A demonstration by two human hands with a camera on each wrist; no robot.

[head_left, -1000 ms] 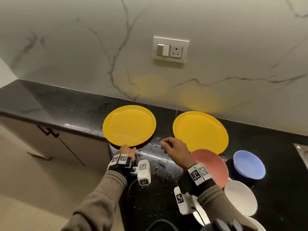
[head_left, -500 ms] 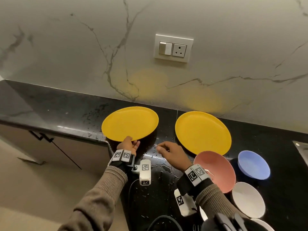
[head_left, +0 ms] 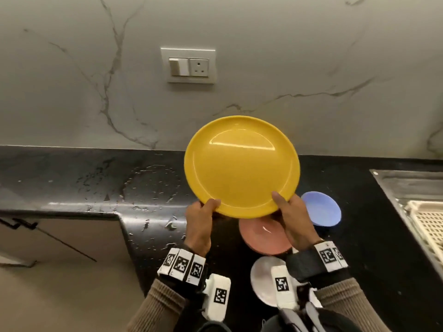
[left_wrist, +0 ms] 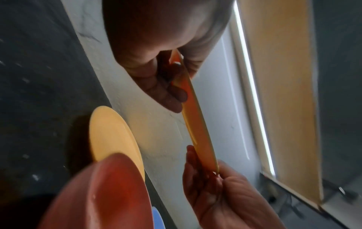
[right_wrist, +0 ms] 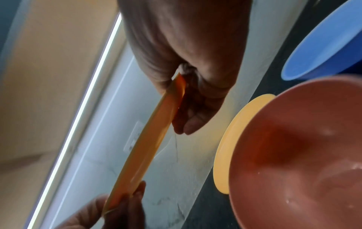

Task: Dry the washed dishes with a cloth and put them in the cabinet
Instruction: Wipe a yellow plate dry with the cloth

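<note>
A yellow plate [head_left: 242, 164] is held up above the black counter [head_left: 72, 178], tilted with its face toward me. My left hand [head_left: 203, 209] pinches its near-left rim and my right hand [head_left: 285, 207] its near-right rim, thumbs on top. The left wrist view shows the plate [left_wrist: 197, 131] edge-on between the thumb and fingers of my left hand [left_wrist: 176, 86]. In the right wrist view my right hand [right_wrist: 184, 105] holds the plate [right_wrist: 145, 147] the same way. A second yellow plate [left_wrist: 113, 134] lies on the counter below, hidden in the head view. No cloth is in view.
A pink bowl [head_left: 261, 238], a blue bowl [head_left: 321, 208] and a white bowl [head_left: 263, 276] stand on the counter under my right arm. A wet ring [head_left: 153, 185] marks the counter at left. A cabinet door handle [head_left: 24, 225] is lower left, a sink with a cream basket [head_left: 429, 231] at right.
The left yellow plate has been lifted off the counter and carried right, over the second plate. My right hand, curled and holding nothing before, now holds its rim too.
</note>
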